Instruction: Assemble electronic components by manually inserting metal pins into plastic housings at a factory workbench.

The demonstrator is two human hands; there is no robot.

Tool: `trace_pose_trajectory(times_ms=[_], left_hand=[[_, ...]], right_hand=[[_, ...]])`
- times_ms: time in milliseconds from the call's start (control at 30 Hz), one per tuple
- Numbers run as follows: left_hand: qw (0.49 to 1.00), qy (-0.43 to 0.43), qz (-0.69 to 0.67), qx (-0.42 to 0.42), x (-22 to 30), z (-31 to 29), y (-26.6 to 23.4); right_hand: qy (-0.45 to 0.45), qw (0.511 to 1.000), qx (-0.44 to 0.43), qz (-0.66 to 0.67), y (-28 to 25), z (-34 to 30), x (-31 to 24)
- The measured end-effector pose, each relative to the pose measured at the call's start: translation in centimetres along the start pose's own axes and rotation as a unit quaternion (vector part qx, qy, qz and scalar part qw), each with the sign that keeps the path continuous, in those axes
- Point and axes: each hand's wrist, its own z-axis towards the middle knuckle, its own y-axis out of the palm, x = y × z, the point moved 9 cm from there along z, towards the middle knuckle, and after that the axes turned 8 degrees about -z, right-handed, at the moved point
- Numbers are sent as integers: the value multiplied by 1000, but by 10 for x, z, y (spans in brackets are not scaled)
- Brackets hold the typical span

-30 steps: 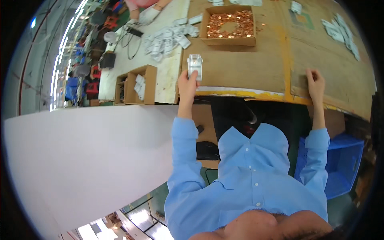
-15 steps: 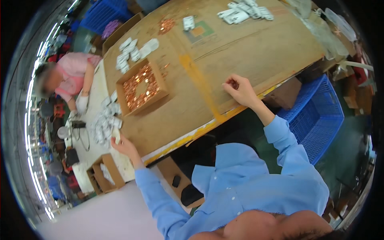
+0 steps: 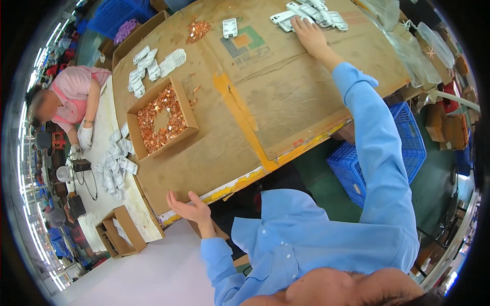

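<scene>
My right hand [image 3: 310, 36] reaches to the far side of the cardboard-covered table, its fingers over the near edge of a heap of white plastic casings [image 3: 322, 13]. Whether those fingers grip a casing is hidden. Over the near left table edge, my left hand [image 3: 189, 205] has its fingers apart and holds nothing. Beyond it stands an open cardboard box [image 3: 194, 124] filled with small copper-coloured metal pieces [image 3: 148, 118]. A single white casing [image 3: 230, 28] lies on the far middle of the table, beside a small pile of copper pieces [image 3: 198, 31].
More white casings lie behind the box [image 3: 146, 65] and on the pale side table [image 3: 113, 166], where a co-worker [image 3: 76, 97] in pink sits with white gloves. A divided cardboard box [image 3: 133, 233] stands on that table's near end. Blue crates [image 3: 341, 166] are below the right edge.
My right hand has moved far forward from the table's near right to the casing heap. My left hand has drawn back from the side-table casings toward me and opened.
</scene>
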Motion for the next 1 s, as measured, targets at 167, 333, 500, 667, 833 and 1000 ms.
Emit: trace_pose_trajectory(times_ms=[167, 333, 500, 667, 833, 1000], left_hand=[[998, 39, 40, 23, 4, 1, -3], [998, 26, 50, 18, 3, 2, -7], [997, 27, 67, 16, -1, 2, -1], [997, 26, 71, 17, 5, 4, -5], [998, 26, 45, 25, 3, 4, -6], [998, 49, 21, 22, 4, 3, -8]], right_hand=[[18, 997, 17, -68, -3, -2, -11], [26, 995, 83, -39, -4, -7, -13], [44, 995, 87, 9, -7, -14, 8], [19, 992, 126, 12, -36, -24, 12], [-69, 974, 121, 178, -114, -20, -49], [-71, 828, 19, 556, -245, -46, -168]])
